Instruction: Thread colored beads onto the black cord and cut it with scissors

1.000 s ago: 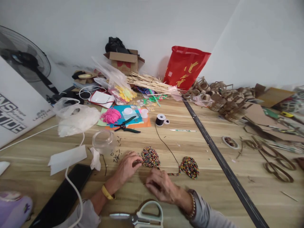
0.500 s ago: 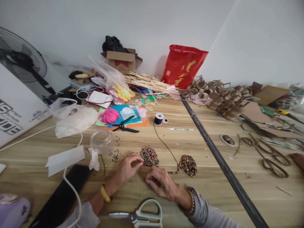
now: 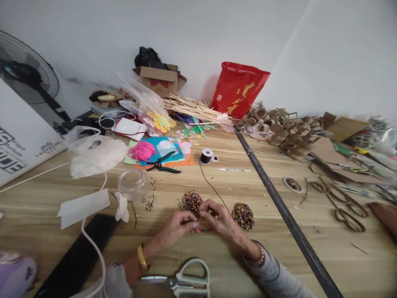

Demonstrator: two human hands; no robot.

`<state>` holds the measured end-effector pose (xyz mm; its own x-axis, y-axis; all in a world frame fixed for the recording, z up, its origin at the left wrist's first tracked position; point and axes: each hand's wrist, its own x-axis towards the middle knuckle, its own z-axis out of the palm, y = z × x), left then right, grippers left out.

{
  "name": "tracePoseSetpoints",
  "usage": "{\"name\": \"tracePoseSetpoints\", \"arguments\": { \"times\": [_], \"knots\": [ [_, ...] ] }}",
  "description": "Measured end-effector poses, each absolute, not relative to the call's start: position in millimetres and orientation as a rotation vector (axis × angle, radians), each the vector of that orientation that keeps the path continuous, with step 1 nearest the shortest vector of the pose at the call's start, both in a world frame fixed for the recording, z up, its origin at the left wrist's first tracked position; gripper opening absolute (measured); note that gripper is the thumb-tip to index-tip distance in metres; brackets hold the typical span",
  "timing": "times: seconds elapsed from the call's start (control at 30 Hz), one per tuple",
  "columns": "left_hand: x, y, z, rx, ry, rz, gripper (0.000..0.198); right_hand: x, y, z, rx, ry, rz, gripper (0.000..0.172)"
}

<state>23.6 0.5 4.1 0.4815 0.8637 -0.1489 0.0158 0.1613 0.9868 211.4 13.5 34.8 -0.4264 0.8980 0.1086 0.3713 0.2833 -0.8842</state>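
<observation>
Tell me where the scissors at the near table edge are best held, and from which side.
Grip the scissors by the pale handle loops, coming from above on the right. They lie flat with the blades pointing left, so the loops are the safe, open end.

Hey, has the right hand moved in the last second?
Yes. The right hand has moved away from the scissors, up to the left hand beside the left bead coil.
</observation>
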Motion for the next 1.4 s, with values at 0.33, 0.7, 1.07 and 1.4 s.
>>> {"name": "tracePoseSetpoints", "arguments": {
  "times": [0.33,0.7,1.07,1.4],
  "knots": [
    [12.6,-10.9,30.3,1.480,1.010,0.673,0.023,281.0,34.0,54.9,-1.650,-2.643,0.391,0.017],
    [-8.5,-23.9,33.7,1.388,1.062,0.647,0.024,280.5,24.5,39.4,-1.457,-2.862,0.291,0.010],
    [-22.8,-20.8,13.3,1.242,1.082,0.743,0.027,270.6,27.6,36.6,-1.262,-2.908,0.283,0.017],
    [-18.4,-9.1,23.7,1.442,1.252,0.810,0.025,268.6,32.4,39.5,-1.113,-2.821,0.577,0.013]
  ]
}}
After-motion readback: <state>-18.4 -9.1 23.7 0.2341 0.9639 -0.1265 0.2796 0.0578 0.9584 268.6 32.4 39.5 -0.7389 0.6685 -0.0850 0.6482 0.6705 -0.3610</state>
